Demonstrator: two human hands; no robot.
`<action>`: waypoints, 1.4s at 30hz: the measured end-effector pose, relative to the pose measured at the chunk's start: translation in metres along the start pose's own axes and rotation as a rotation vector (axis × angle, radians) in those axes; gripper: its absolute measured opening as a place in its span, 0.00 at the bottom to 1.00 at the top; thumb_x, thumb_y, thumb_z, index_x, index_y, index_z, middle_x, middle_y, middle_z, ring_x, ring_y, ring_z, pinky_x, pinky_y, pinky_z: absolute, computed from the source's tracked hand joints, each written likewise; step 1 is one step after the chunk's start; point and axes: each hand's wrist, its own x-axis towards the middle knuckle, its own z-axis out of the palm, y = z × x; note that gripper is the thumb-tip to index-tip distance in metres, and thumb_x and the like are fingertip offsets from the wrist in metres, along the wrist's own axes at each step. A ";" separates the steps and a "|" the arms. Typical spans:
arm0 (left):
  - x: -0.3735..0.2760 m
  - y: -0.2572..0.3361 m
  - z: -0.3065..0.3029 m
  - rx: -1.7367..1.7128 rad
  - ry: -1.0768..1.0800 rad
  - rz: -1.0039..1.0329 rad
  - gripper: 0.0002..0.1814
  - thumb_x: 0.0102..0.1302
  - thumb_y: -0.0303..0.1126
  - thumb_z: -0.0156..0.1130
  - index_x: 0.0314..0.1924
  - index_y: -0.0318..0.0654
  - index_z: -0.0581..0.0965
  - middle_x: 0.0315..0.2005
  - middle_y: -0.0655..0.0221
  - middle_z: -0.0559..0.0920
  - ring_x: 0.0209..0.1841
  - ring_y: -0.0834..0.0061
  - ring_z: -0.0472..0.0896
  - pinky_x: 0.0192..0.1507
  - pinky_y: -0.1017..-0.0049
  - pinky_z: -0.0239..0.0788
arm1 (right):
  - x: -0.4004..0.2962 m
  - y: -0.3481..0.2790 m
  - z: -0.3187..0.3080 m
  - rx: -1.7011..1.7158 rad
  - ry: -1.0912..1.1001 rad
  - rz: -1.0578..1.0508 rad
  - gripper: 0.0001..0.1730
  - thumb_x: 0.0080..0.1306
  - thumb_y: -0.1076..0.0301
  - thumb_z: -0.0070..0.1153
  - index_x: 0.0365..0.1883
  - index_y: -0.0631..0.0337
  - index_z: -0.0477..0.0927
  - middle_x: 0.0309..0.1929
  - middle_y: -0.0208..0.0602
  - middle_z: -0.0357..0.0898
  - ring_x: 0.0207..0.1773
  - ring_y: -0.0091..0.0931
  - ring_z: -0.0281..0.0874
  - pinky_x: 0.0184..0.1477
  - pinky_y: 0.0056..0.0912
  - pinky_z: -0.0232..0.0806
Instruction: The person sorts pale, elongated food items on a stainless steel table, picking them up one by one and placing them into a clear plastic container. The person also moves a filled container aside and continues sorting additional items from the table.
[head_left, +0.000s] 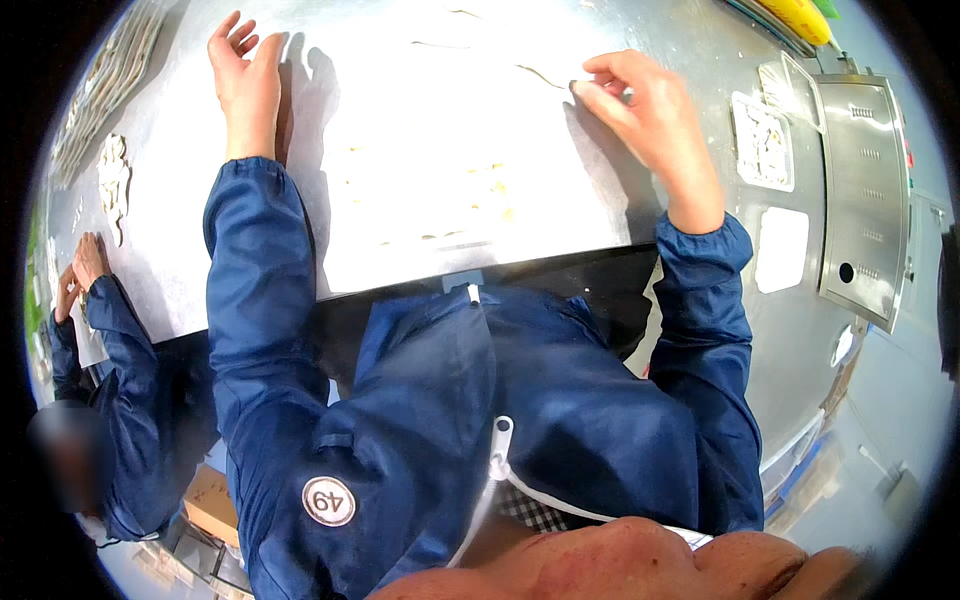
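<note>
My left hand (247, 75) is raised over the brightly lit metal worktable (300, 255) at the upper left, fingers apart and holding nothing. At the upper right is my right hand (649, 112), thumb and forefinger curled towards each other. One end of a thin, curved, dark-edged strip (541, 75) lies at its thumb tip, where a small dark spot shows; whether the fingers grip it is unclear. More thin strips (441, 45) lie farther left. Small pale yellowish pieces (491, 187) are scattered on the table before me, partly washed out by glare.
At far left a co-worker's hands (79, 270) are near a pile of whitish pieces (114, 180), below stacked trays (112, 82). To the right are a plastic container of pale pieces (763, 142), a white lid or tray (782, 250) and a vented steel cabinet (862, 195).
</note>
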 end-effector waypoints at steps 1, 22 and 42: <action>0.001 -0.001 0.003 -0.004 -0.002 -0.003 0.35 0.65 0.36 0.69 0.70 0.40 0.68 0.64 0.61 0.77 0.66 0.66 0.74 0.67 0.65 0.69 | 0.001 0.000 0.001 -0.028 -0.003 -0.026 0.18 0.67 0.58 0.68 0.48 0.61 0.87 0.39 0.40 0.86 0.39 0.32 0.85 0.43 0.33 0.77; 0.000 0.004 0.003 -0.001 0.027 -0.003 0.33 0.66 0.34 0.69 0.70 0.40 0.69 0.63 0.63 0.78 0.61 0.70 0.76 0.65 0.68 0.69 | 0.050 0.000 0.013 0.044 0.056 -0.119 0.13 0.62 0.61 0.66 0.39 0.61 0.87 0.34 0.42 0.85 0.35 0.36 0.85 0.42 0.37 0.76; 0.004 -0.012 -0.001 -0.020 -0.001 0.018 0.33 0.68 0.34 0.68 0.71 0.42 0.68 0.64 0.62 0.77 0.65 0.68 0.75 0.67 0.66 0.69 | 0.110 -0.054 0.038 0.124 -0.116 -0.155 0.14 0.59 0.63 0.61 0.36 0.64 0.85 0.34 0.54 0.84 0.40 0.49 0.83 0.45 0.49 0.73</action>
